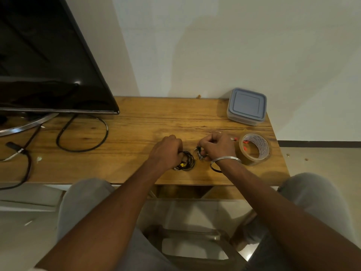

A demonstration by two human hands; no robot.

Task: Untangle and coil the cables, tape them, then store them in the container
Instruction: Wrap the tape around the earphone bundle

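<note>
A small coil of thin black cable (188, 161) with a yellow plug lies on the wooden table (148, 122) near its front edge. My left hand (167, 151) grips the coil's left side with curled fingers. Just to the right, my right hand (216, 146) pinches the cable's plug end (198, 151), and a loop of black cable shows under its wrist. A roll of clear tape (254, 148) stands right of that hand, with red plugs visible beside and through it. The lidded grey container (247, 106) sits at the table's back right corner.
A television (45, 55) on a metal stand fills the left side. Its thick black cords (82, 133) loop over the table's left half. The table ends just right of the tape roll. My knees sit below the front edge.
</note>
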